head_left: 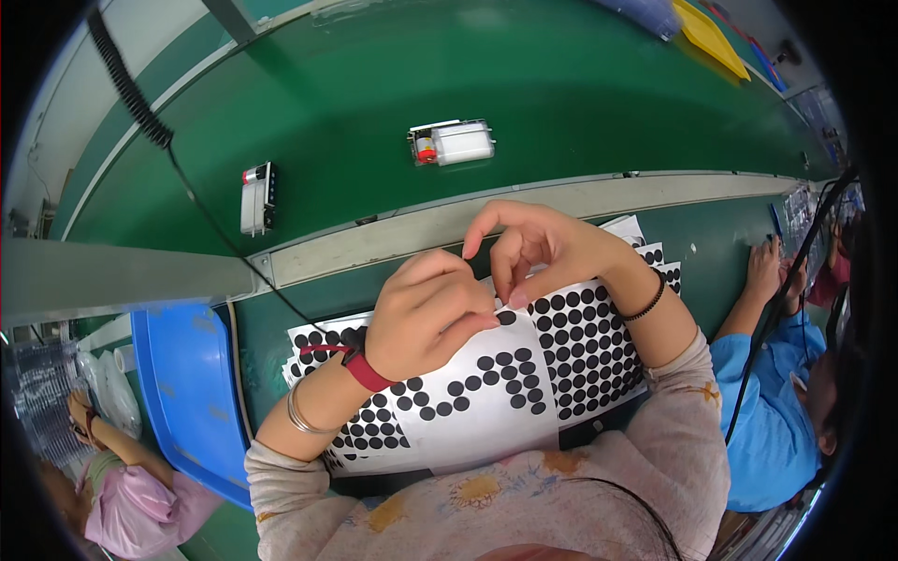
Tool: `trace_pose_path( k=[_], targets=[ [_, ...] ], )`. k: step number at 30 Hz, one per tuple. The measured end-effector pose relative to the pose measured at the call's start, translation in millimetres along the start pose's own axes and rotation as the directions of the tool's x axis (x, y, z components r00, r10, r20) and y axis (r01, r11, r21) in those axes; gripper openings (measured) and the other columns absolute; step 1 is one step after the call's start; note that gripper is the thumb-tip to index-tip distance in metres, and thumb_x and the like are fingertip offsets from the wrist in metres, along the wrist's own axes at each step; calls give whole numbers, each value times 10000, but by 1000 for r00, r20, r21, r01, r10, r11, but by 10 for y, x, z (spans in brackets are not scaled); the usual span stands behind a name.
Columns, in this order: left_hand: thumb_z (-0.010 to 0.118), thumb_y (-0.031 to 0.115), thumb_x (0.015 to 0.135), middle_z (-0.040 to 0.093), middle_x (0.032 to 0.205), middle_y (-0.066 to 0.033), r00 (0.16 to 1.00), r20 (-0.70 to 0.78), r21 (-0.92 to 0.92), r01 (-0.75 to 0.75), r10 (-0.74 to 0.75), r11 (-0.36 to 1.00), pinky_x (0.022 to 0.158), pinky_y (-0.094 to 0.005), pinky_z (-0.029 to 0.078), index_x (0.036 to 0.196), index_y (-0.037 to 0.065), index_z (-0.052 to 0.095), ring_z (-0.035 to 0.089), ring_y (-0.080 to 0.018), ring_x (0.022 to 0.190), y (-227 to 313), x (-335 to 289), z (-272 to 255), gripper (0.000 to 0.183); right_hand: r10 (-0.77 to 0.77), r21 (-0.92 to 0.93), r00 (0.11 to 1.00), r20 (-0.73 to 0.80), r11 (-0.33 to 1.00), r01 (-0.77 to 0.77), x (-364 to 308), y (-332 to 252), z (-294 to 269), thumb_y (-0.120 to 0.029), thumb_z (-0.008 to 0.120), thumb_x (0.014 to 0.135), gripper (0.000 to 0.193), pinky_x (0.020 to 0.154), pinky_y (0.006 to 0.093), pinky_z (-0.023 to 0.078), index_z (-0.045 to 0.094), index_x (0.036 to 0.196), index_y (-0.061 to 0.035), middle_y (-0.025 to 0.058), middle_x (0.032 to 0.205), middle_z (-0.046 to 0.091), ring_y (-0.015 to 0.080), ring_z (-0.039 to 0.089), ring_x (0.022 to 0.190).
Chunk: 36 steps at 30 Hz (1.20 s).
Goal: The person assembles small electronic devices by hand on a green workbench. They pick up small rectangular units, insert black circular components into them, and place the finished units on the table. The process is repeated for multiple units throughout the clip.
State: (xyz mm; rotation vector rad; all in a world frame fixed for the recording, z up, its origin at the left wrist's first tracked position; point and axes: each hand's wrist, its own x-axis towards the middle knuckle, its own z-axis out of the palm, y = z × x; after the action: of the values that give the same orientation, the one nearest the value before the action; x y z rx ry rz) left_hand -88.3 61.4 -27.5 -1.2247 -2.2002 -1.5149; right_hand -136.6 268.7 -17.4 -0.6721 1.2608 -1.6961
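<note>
Over a stack of white sheets covered in rows of black round stickers (pixel 575 351), my two hands meet. My left hand (pixel 430 304) is closed, its thumb and fingertips pressed together above the top sheet. Touching it at the fingertips is my right hand (pixel 552 248), with its index finger raised and curved and its thumb against the curled fingers. Whatever lies in the pinch is too small or hidden to make out. On the top sheet (pixel 477 435), part of the stickers are gone, leaving white gaps. A red wrist strap (pixel 367 371) circles my left wrist.
Beyond a pale rail (pixel 449 210), two small white assemblies with red parts, one on the left (pixel 255 199) and one in the middle (pixel 454 143), lie on a green surface. A blue tray (pixel 192 393) stands left. A dark cord (pixel 210 220) hangs nearby. Co-workers sit on both sides.
</note>
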Motion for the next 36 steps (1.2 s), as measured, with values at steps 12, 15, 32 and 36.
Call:
trace_pose_path(
  k=[12,15,32,36],
  targets=[
    [713,56,604,634,764,10,993,10,166,-119,119,979,593,-290,408,766,103,599,529,-196,730,40,1,-1,204,14,28,1000,26,999,-14,12,40,-28,61,665,736,434,577,219,484,416,1087,0,94,722,609,112,595,652],
    [660,96,578,615,787,34,993,1,199,-118,121,973,615,-299,412,735,125,625,538,-181,766,45,-17,3,164,18,30,999,32,999,-19,25,45,-25,67,660,733,429,573,219,482,417,1080,0,87,718,605,109,591,647],
    [690,77,594,604,759,19,990,-29,179,-128,136,975,601,-288,396,766,103,602,534,-182,742,47,-2,25,194,56,56,998,-10,997,-56,-3,-22,31,-6,664,751,306,497,208,485,463,982,-11,88,732,619,105,600,661],
    [746,113,605,583,721,26,998,-57,136,19,-11,990,604,-302,366,793,115,595,522,-187,720,49,-14,50,241,171,-112,977,126,981,-158,-26,-9,-18,-109,634,803,168,454,208,482,551,896,4,73,728,612,100,598,626]
  ],
)
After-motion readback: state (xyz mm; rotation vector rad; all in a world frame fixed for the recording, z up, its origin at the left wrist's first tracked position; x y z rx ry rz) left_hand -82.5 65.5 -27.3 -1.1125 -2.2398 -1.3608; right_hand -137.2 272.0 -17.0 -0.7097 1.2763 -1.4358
